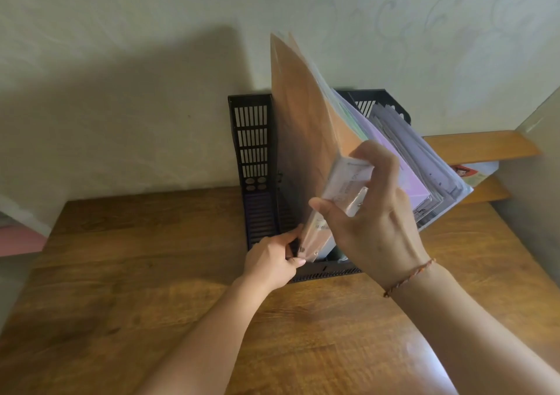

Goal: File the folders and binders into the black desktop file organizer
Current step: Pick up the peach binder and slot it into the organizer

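- While steadying the load, right hand point(368, 212) grips the near spine of the orange folder point(306, 115), thumb under, fingers curled over the top.
- Left hand point(272, 258) pinches the folder's lower corner, likely guiding it into a slot.
- Tilted right against the purple and clear folders point(424, 167), inside the black file organizer point(251, 140) at the desk's point(121, 273) back edge by the wall.
- Hidden: slot dividers, folder bottoms; spine label unreadable.
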Tool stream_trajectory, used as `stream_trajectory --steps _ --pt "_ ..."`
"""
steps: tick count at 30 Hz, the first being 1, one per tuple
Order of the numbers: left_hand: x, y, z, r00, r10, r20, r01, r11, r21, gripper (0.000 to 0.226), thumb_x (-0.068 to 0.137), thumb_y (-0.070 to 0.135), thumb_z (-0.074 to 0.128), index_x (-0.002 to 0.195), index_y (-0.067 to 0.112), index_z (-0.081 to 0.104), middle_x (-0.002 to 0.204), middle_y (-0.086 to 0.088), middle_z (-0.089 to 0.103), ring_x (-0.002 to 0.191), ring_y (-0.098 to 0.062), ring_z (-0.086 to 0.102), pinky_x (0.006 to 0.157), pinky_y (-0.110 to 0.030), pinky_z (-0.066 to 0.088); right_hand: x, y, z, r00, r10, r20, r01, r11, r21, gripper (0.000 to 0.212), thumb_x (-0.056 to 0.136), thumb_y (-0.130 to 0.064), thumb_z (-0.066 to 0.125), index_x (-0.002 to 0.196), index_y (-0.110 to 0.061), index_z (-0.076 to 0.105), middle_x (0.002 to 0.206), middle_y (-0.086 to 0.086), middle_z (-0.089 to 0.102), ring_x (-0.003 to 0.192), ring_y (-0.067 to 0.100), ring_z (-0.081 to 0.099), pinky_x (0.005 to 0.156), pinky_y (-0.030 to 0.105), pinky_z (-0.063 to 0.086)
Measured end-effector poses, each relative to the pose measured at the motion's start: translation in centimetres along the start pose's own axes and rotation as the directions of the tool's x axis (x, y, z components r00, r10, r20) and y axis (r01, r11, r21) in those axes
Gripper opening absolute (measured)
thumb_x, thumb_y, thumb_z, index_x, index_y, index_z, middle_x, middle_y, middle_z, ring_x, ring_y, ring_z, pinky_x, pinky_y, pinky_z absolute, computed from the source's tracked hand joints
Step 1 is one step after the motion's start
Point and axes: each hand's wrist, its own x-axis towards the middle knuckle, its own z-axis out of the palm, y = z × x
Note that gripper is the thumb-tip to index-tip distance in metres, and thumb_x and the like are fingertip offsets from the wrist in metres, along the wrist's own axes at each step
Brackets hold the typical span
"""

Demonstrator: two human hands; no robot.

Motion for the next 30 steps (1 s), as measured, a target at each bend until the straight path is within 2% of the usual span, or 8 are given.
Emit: stream_trajectory --steps 4,10,13,17,21,24,27,30 --pt "0.1 -0.4 0.1 0.996 0.033 0.080 -0.029 0.998 -0.048 0.067 0.079 0.051 0.065 0.140 0.047 0.038 0.107 0.013 0.070 0.093 -0.014 0.067 0.080 -0.036 0.058 0.4 0.2 -0.2 0.999 -0.043 0.017 0.044 0.999 -0.031 0.071 0.066 -0.009 0.082 0.115 -0.016 0.032 0.087 -0.023 0.031 0.079 0.005 0.042 0.081 0.059 0.049" --pt "-1.0 -1.0 -0.1 0.992 0.125 0.019 -0.119 0.975 -0.189 0.078 0.077 0.057 0.064 0.146 0.037 0.031 0.084 0.022 0.069 0.079 0.003 0.066 0.072 -0.007 0.051 0.7 0.1 -0.4 1.000 -0.022 0.020 0.024 0.991 -0.133 0.072 0.061 -0.010 0.082 0.115 -0.010 0.035 0.082 -0.019 0.025 0.089 0.008 0.041 0.085 0.068 0.044" --pt "-1.5 -1.0 0.2 0.989 0.142 -0.045 -0.148 0.968 -0.201 0.087 0.080 0.051 0.066 0.150 0.044 0.015 0.083 0.021 0.070 0.075 0.004 0.066 0.068 -0.007 0.052 0.4 0.0 -0.2 0.999 -0.017 0.046 0.023 0.993 -0.120 0.069 0.063 -0.011 0.080 0.115 -0.013 0.035 0.087 -0.028 0.032 0.082 0.006 0.040 0.084 0.066 0.046" --pt "-1.7 -1.0 -0.3 0.986 0.163 -0.042 -0.168 0.958 -0.232 0.100 0.081 0.045 0.071 0.148 0.056 -0.003 0.080 0.021 0.069 0.076 0.004 0.066 0.071 -0.010 0.054 -0.2 -0.2 -0.3 0.994 0.026 0.107 -0.004 0.980 -0.201 0.065 0.067 -0.016 0.080 0.113 -0.012 0.035 0.080 -0.013 0.033 0.079 0.009 0.042 0.085 0.063 0.047" --pt "-2.1 -1.1 -0.3 0.986 0.161 -0.049 -0.169 0.950 -0.263 0.096 0.080 0.050 0.069 0.147 0.057 0.001 0.081 0.020 0.071 0.076 0.003 0.067 0.073 -0.015 0.056 -0.1 -0.8 -1.7 0.983 0.066 0.169 -0.030 0.978 -0.207 0.064 0.075 -0.043 0.072 0.117 -0.010 0.038 0.103 -0.013 0.040 0.087 0.003 0.046 0.090 0.055 0.048" --pt "-2.0 -1.0 -0.3 0.985 0.155 -0.073 -0.168 0.960 -0.226 0.088 0.079 0.057 0.065 0.148 0.054 0.010 0.086 0.016 0.073 0.079 0.000 0.068 0.075 -0.023 0.057 4.2 -2.1 -3.0 0.975 0.181 0.131 -0.174 0.983 -0.067 0.076 0.075 -0.068 0.056 0.132 -0.026 0.029 0.117 -0.007 0.058 0.102 0.009 0.058 0.083 0.036 0.049" --pt "-2.0 -0.9 -0.5 0.986 0.147 -0.080 -0.161 0.964 -0.211 0.084 0.078 0.059 0.063 0.147 0.048 0.015 0.093 0.011 0.075 0.083 -0.004 0.070 0.078 -0.028 0.057 11.6 -1.8 -2.2 0.880 0.351 0.320 -0.250 0.915 -0.316 0.083 0.075 -0.068 0.052 0.138 -0.020 0.028 0.124 0.010 0.059 0.108 0.028 0.057 0.078 0.032 0.040" --pt "-2.1 -0.8 -0.7 0.985 0.159 -0.072 -0.170 0.965 -0.198 0.085 0.078 0.056 0.064 0.144 0.050 0.012 0.096 0.012 0.075 0.086 -0.003 0.068 0.080 -0.024 0.056 16.5 -1.3 1.1 0.740 0.458 0.492 -0.145 0.824 -0.548 0.053 0.087 -0.047 0.055 0.115 -0.003 0.050 0.111 0.018 0.058 0.089 0.030 0.052 0.067 0.028 0.036"
